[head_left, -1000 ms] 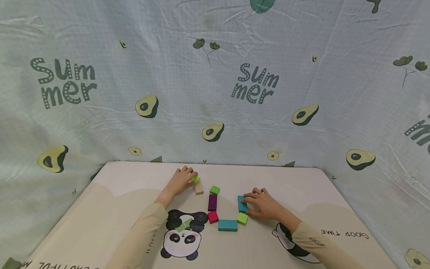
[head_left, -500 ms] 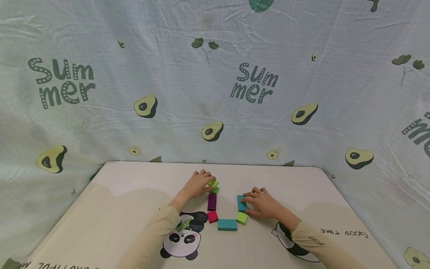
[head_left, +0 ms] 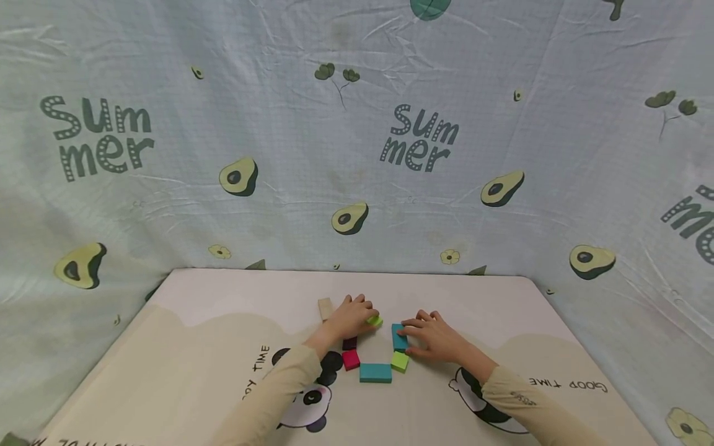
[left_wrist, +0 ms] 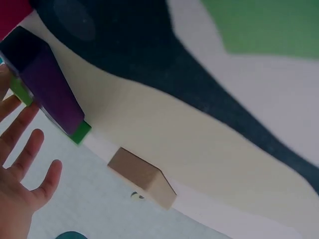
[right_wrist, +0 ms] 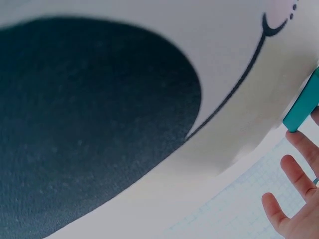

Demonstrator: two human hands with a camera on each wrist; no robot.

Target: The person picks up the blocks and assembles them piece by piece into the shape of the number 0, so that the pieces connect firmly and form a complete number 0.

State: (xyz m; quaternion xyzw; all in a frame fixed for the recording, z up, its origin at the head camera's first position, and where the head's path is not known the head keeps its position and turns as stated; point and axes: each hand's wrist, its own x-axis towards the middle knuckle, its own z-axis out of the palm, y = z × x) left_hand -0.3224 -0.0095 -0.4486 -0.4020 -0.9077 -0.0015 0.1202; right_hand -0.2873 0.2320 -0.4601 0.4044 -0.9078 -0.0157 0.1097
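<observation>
My left hand (head_left: 351,319) pinches a lime green block (head_left: 375,320) to the right of the purple block (head_left: 349,344), which it partly covers in the head view. A green block (left_wrist: 80,132) touches the far end of the purple one in the left wrist view; the hand hides it from the head camera. With thumb and fingers my right hand (head_left: 437,339) holds a teal block (head_left: 398,337) on the table. Below stand a red block (head_left: 350,359), another teal block (head_left: 375,373) and a second lime block (head_left: 399,362), forming a U with the others.
A plain wooden block (head_left: 325,308) lies behind the left hand. The pale table (head_left: 474,297) carries printed pandas and lettering. A cloth (head_left: 279,124) with avocado prints hangs behind its far edge.
My left hand has carried the lime block from beside the plain wooden block rightwards, past the green block, towards the gap in the U. The right hand stays at the teal block.
</observation>
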